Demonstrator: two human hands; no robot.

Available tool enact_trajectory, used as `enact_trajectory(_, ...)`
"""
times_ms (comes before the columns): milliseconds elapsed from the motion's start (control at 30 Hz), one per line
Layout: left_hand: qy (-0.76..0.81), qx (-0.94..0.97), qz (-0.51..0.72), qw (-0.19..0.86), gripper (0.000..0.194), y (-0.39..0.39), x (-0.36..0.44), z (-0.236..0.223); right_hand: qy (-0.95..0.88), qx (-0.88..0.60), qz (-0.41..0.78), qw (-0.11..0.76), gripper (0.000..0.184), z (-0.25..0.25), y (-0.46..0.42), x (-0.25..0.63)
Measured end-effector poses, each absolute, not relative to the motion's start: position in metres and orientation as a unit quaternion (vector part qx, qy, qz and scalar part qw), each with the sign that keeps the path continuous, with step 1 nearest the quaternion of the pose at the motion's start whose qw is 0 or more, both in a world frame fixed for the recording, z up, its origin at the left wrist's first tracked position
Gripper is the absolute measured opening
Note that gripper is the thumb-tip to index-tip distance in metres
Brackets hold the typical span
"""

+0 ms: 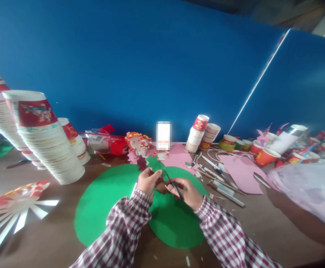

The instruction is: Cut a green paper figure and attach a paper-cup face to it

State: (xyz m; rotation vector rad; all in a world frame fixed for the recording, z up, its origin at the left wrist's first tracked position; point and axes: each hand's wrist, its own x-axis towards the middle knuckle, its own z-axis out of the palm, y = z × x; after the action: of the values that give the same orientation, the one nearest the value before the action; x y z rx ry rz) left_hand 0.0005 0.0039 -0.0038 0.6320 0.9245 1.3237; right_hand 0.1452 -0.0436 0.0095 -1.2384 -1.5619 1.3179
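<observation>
Head view: the person's two hands meet low in the middle of the frame, over a brown table.
Held piece: a small jagged green paper cut-out stands just above and between the two hands, its lower edge inside the left fingers.
Left hand: the left hand, in a red-and-white checked sleeve, is pinched shut on the green cut-out from below and from the left.
Right hand: the right hand, same checked sleeve, is closed round a pair of dark-handled scissors; the blades slant up and left towards the cut-out. Whether the blades touch the paper cannot be told.
Gap between hands: the hands are close together, fingertips almost meeting.
Beneath: a large round green paper sheet lies flat on the table, right under both hands.
Behind: a pink paper sheet lies just beyond the cut-out, with a small paper doll figure with a red and yellow headdress at its left.
Left side: tall leaning stacks of white paper cups with red printed bands stand well apart from the hands; a cup cut into flat white strips lies near the left edge.
Right side: pens and wooden sticks lie scattered near the right hand; two short stacks of red-and-white cups stand further back.
Backdrop: a blue wall fills the upper frame.
</observation>
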Motion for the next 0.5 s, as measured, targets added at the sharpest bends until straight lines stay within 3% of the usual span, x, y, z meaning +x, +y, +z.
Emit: enact_trajectory(500,0.413,0.238,0.59,0.652,0.042,-0.0009,0.0046,0.0049,-0.599,-0.492,0.507,0.377,0.044,0.0104,-0.0439,0.1428)
